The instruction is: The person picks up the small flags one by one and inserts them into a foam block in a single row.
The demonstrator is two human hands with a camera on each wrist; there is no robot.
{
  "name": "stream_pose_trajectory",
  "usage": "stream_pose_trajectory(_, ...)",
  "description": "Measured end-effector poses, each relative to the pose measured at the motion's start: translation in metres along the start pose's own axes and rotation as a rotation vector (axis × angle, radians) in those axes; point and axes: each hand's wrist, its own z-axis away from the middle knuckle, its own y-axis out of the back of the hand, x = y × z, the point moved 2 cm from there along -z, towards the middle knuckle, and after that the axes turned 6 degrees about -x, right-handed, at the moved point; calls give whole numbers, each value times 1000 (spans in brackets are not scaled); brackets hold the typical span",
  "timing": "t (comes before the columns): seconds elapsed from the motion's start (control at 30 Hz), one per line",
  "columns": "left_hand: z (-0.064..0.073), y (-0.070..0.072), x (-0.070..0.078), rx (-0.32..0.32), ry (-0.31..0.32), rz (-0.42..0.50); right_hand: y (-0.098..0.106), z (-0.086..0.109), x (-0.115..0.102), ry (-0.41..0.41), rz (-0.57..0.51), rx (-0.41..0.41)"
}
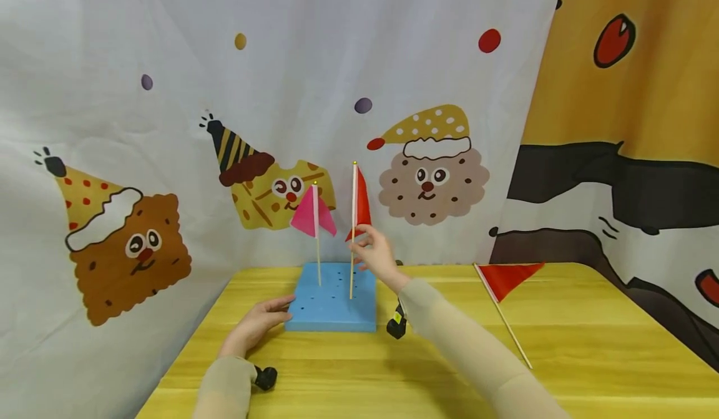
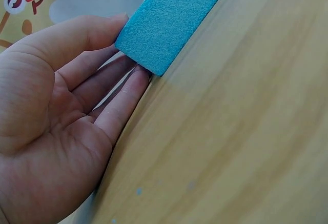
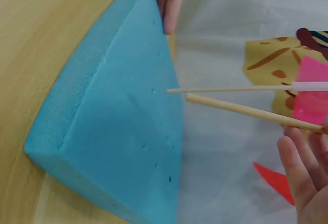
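A blue foam block (image 1: 331, 313) with small holes in its top lies on the table. My left hand (image 1: 260, 322) touches its left side; in the left wrist view, the thumb is at the block's top edge and the fingertips (image 2: 138, 75) are against its side. My right hand (image 1: 377, 253) pinches the wooden stick of a red flag (image 1: 362, 200), held nearly upright over the block. In the right wrist view, the lower end of that stick (image 3: 230, 107) hangs free above the foam. A pink flag (image 1: 306, 216) stands in the block, left of the red one.
Another red flag (image 1: 505, 278) lies on the wooden table (image 1: 449, 369) to the right. Behind the table hangs a white curtain (image 1: 314, 94) printed with cartoon snacks. Black wrist cameras (image 1: 266, 378) sit by both wrists.
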Motion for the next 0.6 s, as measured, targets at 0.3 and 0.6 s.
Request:
stream_pose_trajectory(0.3, -2, -1, -6, 2, 1, 11, -17, -13, 14, 37, 67, 74)
stream_pose_trajectory(0.6, 0, 0, -1, 3, -20, 6, -27, -21, 16, 53, 106, 105)
